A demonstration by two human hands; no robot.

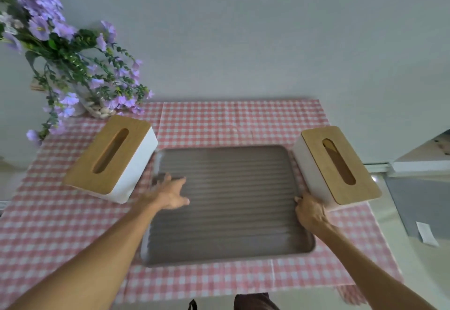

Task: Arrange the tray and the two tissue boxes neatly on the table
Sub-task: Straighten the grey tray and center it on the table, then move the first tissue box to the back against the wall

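A grey ribbed tray (229,244) lies in the middle of the pink checked tablecloth (48,224). Two white tissue boxes with wooden lids flank it: the left tissue box (112,157) stands angled at the tray's far left corner, and the right tissue box (338,166) stands at its right edge. My left hand (170,191) hovers over the tray's left part with fingers spread, holding nothing. My right hand (310,210) is at the tray's right rim against the near end of the right tissue box; whether it grips the tray or the box I cannot tell.
A vase of purple flowers (73,66) stands at the table's far left corner, close behind the left box. A pale wall runs along the table's far edge. Right of the table there is floor and a grey mat (418,207).
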